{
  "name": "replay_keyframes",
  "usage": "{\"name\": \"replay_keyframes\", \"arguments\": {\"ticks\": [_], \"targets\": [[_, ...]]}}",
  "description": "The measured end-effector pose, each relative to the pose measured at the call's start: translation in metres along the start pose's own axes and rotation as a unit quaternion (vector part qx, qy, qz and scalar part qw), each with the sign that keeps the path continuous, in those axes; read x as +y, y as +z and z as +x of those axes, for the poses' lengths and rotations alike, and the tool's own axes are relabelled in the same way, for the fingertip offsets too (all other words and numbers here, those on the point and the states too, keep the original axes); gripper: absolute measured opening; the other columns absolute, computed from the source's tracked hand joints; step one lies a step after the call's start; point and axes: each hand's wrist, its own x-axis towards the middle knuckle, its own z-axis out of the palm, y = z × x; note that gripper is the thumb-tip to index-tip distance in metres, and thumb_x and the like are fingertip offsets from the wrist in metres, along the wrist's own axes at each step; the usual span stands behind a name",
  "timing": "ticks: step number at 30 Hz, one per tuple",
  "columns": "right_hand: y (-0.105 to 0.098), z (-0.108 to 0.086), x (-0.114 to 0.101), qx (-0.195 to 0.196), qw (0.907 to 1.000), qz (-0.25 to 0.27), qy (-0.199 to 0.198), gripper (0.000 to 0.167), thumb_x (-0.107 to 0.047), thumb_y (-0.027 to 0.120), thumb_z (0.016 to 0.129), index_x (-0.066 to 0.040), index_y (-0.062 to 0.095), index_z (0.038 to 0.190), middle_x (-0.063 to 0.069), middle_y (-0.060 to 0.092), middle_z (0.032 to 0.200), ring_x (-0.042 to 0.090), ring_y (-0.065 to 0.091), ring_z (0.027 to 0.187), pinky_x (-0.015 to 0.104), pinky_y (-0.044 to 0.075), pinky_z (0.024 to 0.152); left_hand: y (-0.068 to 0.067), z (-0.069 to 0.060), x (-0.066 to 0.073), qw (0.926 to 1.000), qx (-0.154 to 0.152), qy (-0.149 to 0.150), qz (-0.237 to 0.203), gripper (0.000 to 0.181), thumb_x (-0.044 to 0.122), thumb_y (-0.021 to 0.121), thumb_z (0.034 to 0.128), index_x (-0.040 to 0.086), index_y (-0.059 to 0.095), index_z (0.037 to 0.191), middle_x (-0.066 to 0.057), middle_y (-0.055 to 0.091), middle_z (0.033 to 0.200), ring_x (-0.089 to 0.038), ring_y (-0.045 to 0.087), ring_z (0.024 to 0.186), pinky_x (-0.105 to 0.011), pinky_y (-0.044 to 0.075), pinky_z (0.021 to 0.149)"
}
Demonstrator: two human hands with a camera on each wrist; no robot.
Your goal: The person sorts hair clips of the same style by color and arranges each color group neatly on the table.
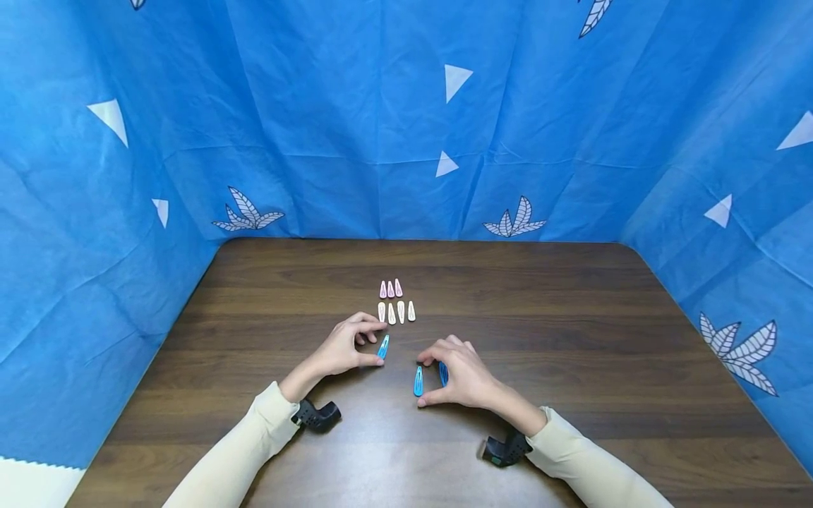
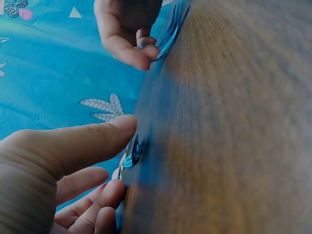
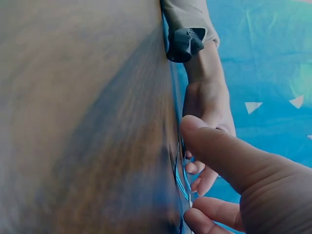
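Observation:
A blue hair clip (image 1: 384, 346) lies on the wooden table between the parted thumb and index finger of my left hand (image 1: 346, 346). The thumb tip is at the clip's lower end, and the left wrist view shows a gap between thumb and fingers. My right hand (image 1: 460, 374) hovers with thumb and index finger apart around another blue hair clip (image 1: 418, 381). More blue clip (image 1: 443, 373) shows beneath the right palm, partly hidden by the hand. Beyond the left fingertips lie a row of several white hair clips (image 1: 401, 312) and three pink hair clips (image 1: 390, 289).
The brown wooden table (image 1: 571, 317) has a blue patterned cloth (image 1: 381, 127) hanging at its back and sides. A black wrist camera (image 1: 320, 416) is strapped to the left wrist, and another wrist camera (image 1: 504, 450) to the right.

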Motion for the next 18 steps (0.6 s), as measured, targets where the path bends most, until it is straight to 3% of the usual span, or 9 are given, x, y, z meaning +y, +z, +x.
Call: {"name": "replay_keyframes", "arguments": {"ticks": [6, 18], "targets": [[0.0023, -0.0007, -0.0001, -0.005, 0.9998, -0.017, 0.010, 0.059, -0.055, 0.087, 0.058, -0.023, 0.070, 0.105, -0.013, 0.063, 0.094, 0.008, 0.049, 0.091, 0.027, 0.034, 0.077, 0.0010, -0.0005, -0.0015, 0.9997, -0.016, 0.018, 0.000, 0.062, 0.016, 0.087, 0.0700, 0.002, 0.065, 0.126, -0.006, 0.061, 0.112, -0.012, 0.057, 0.087, -0.023, 0.045, 0.078], [0.0036, -0.0006, -0.0026, -0.006, 0.9993, -0.034, 0.013, 0.057, -0.055, 0.087, 0.057, -0.024, 0.070, 0.102, -0.013, 0.060, 0.092, 0.007, 0.047, 0.090, 0.025, 0.031, 0.074, 0.0020, -0.0014, 0.0015, 0.9988, -0.020, 0.038, 0.023, 0.055, 0.018, 0.085, 0.0741, 0.001, 0.067, 0.123, -0.005, 0.057, 0.110, -0.012, 0.057, 0.087, -0.024, 0.047, 0.078]]}}
